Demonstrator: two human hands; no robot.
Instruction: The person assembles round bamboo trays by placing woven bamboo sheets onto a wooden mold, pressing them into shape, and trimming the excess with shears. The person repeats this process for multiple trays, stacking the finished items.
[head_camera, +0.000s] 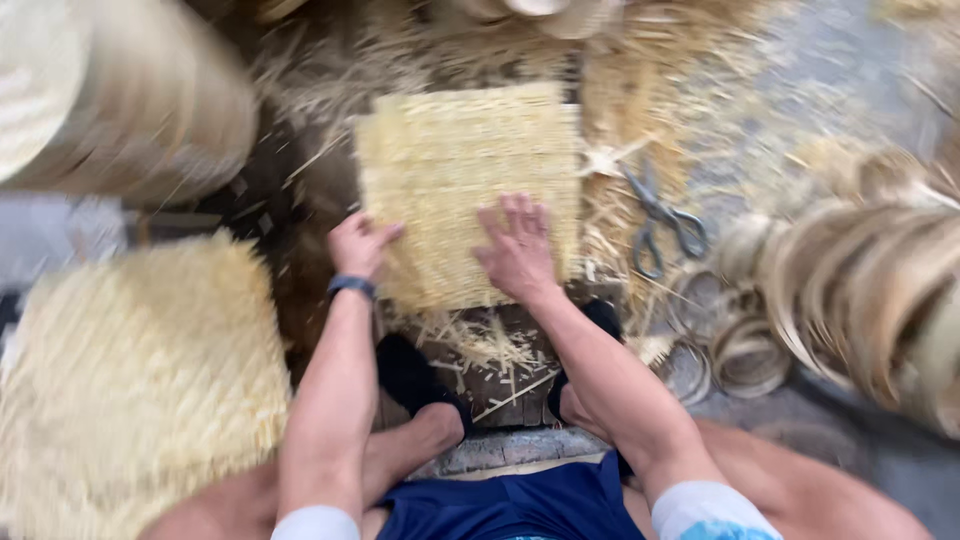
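A square woven mat of pale bamboo strips (468, 170) lies on a dark wooden board in front of me. My left hand (358, 245) grips the mat's lower left edge, fingers curled over it. A dark band sits on that wrist. My right hand (517, 250) lies flat on the mat's lower right part, fingers spread and pressing down. My feet in dark shoes rest just below the mat.
A stack of similar woven mats (130, 380) sits at the left. Metal scissors (662, 220) lie right of the mat. Coiled bamboo strip rings (860, 290) pile at the right, a big roll (120, 100) at top left. Loose slivers litter the ground.
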